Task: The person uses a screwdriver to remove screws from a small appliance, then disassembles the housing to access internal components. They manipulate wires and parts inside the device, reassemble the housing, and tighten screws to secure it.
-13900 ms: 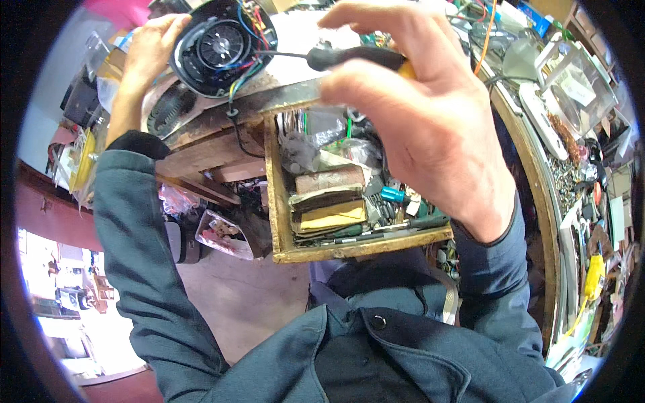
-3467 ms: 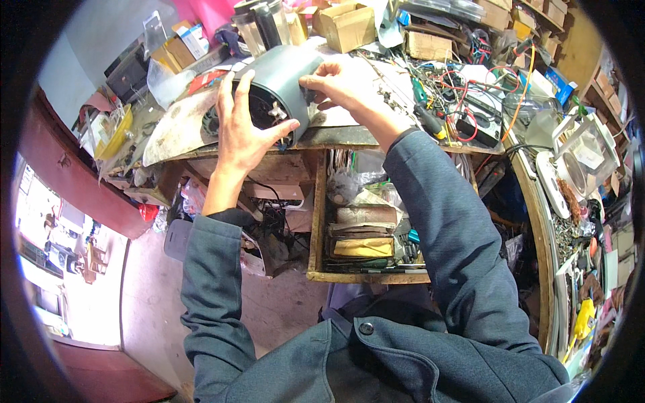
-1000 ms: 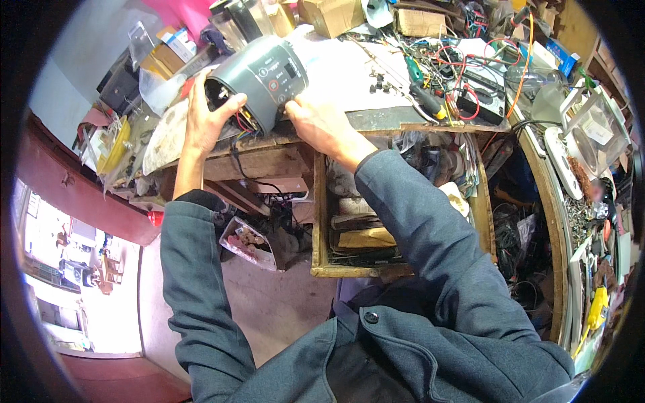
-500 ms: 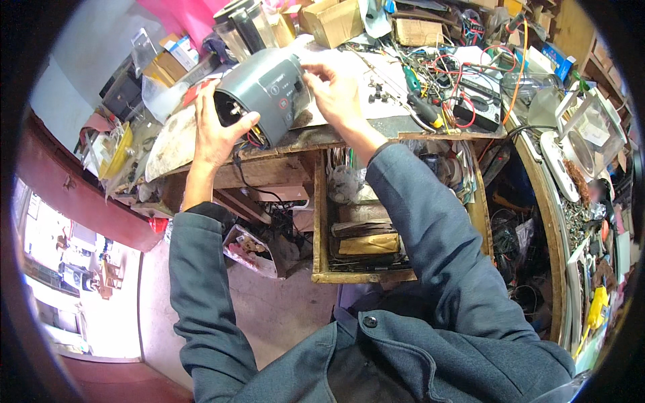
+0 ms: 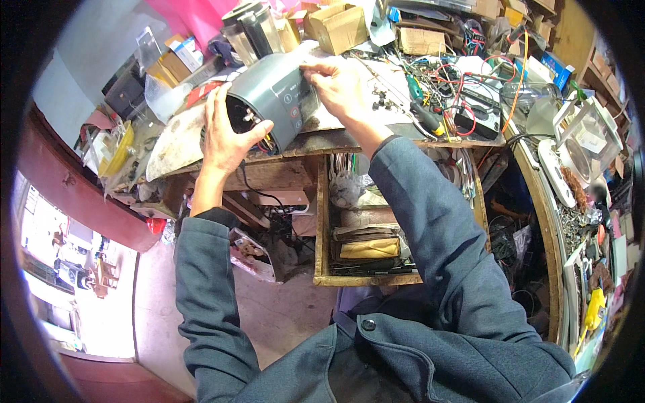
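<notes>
Grey housing (image 5: pixel 272 84): likely stiff, slick (hold by rim (image 5: pixel 252 104)).
Left hand (image 5: pixel 230 139): fingers spread, clasping rim.
Right hand (image 5: pixel 344 91): fingers curled; pinch unclear.

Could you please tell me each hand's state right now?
Left hand: holding the grey housing by its open end.
Right hand: at the housing's other end; its grip cannot be told.
</notes>
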